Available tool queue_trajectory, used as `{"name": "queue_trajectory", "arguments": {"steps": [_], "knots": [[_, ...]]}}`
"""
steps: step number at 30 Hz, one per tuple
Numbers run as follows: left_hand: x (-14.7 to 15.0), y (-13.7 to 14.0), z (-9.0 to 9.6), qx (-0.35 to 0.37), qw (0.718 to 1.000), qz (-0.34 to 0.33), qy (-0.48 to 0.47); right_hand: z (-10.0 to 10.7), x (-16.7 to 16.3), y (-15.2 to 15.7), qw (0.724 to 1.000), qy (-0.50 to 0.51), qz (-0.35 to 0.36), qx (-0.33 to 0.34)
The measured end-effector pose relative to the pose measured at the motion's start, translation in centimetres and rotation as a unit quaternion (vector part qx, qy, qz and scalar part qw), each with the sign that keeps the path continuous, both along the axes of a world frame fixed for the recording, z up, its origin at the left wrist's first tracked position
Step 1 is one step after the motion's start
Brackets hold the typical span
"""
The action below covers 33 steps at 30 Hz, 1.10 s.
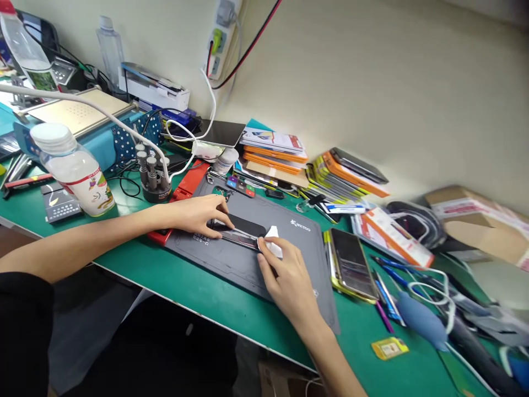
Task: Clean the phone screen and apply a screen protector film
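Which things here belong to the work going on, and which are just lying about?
Seemingly in use:
- what looks like a phone, between the hands
- white tissue-like piece, by the right hand
- grey mat

Apparently lying about:
- white-capped bottle
- cardboard box

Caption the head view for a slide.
Both hands at a dark, phone-like device on a gray mat, atop a cluttered green workbench.

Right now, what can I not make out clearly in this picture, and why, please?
Head view, hidden: part of the dark device, behind the left hand.
Head view, hidden: part of the white piece, behind the right hand.
Head view, cut off: the cardboard box, by the right edge.
Head view, too small: the fine print on the yellow packet.
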<state>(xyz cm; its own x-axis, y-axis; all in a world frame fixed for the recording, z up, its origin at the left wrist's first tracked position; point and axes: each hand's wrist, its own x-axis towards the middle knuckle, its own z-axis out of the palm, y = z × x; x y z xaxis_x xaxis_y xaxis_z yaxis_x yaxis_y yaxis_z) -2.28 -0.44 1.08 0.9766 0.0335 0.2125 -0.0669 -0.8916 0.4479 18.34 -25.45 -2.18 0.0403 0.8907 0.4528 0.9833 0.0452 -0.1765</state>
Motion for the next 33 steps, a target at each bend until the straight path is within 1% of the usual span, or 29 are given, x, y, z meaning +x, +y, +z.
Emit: {"name": "queue_trajectory", "arguments": {"steps": [4,7,11,14,16,18,22,28,30,33], "knots": [[0.1,0.0,-0.1,0.009,1.000,0.001,0.009,-0.1,-0.4,-0.5,1.000,0.006,-0.011,-0.009],[0.1,0.0,-0.2,0.007,1.000,0.002,0.006,-0.4,0.0,-0.3,1.000,0.014,-0.015,-0.015],[0.0,0.0,0.0,0.004,1.000,0.000,0.003,-0.6,1.3,1.4,0.999,0.036,-0.017,-0.018],[0.0,0.0,0.3,-0.003,1.000,0.006,0.021,-0.7,1.8,2.5,0.998,0.052,-0.022,-0.027],[0.0,-0.1,0.5,-0.009,0.999,0.022,0.037,-0.6,1.7,2.4,0.998,0.057,-0.023,-0.033],[0.0,-0.2,0.5,-0.011,0.998,0.038,0.044,-0.6,1.3,1.7,0.998,0.049,-0.021,-0.034],[0.1,-0.2,0.1,-0.016,0.998,0.040,0.043,-0.5,1.1,0.6,0.998,0.030,-0.021,-0.042],[0.1,0.1,0.4,-0.030,0.996,0.047,0.064,-0.2,2.3,3.3,0.995,0.080,-0.022,-0.062],[0.1,0.1,0.5,-0.020,0.996,0.050,0.076,-0.3,2.3,3.4,0.994,0.084,-0.026,-0.060],[0.0,0.0,0.5,0.001,0.995,0.047,0.089,-0.5,2.0,2.4,0.994,0.081,-0.036,-0.057]]}}
